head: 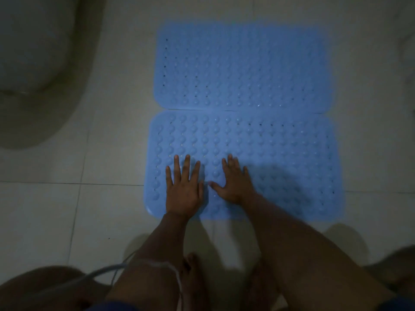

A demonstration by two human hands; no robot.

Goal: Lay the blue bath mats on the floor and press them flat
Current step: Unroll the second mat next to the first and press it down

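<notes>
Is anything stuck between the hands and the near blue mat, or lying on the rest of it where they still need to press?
Nothing visible. The left hand and right hand lie flat, fingers spread, directly on the near mat. The rest of its surface, and the far mat touching its far edge, carry nothing.

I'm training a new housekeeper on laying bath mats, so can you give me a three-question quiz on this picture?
1. True or false: both the left hand and the right hand press flat, fingers spread, on the nearer blue bumpy rubber bath mat.
2. Multiple choice: how does the farther blue bumpy rubber bath mat lie relative to the nearer one? A) stacked on top of it B) edge to edge beyond it C) rolled up beside it
3. Fill in: the mats lie on a pale ___ floor.

Key: 1 true; 2 B; 3 tiled
</notes>
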